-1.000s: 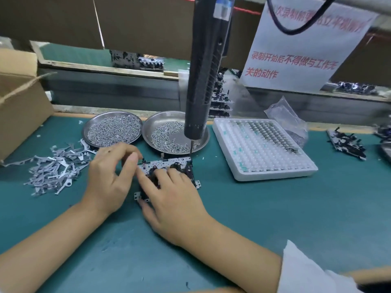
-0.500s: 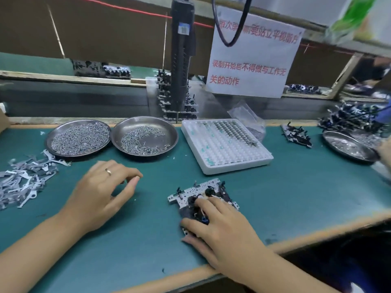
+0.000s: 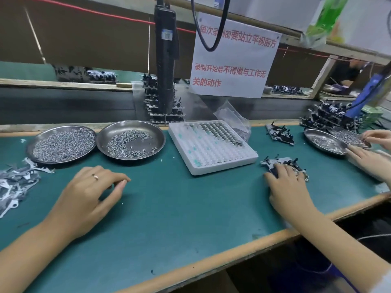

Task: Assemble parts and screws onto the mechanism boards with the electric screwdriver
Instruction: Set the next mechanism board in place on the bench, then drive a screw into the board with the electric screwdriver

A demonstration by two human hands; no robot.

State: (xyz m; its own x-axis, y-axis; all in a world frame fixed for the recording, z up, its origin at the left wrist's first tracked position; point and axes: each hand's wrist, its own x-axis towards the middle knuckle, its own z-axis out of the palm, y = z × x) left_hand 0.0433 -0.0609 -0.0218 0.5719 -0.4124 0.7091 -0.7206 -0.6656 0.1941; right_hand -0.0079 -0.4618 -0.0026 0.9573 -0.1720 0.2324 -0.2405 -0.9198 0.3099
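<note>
Right hand slides a mechanism board off to the right across the green mat.

The green mat (image 3: pixel 169 218) is wide; a flat, low push suits it, steering the mechanism board (image 3: pixel 275 162) past the white tray (image 3: pixel 211 157). The right hand (image 3: pixel 289 187) presses it with fingers spread flat; the left hand (image 3: pixel 88 195) rests loosely curled, holding nothing. The electric screwdriver (image 3: pixel 166 60) hangs untouched behind two screw dishes (image 3: pixel 130 140); another person's hands (image 3: pixel 368 159) crowd the far right.
</note>
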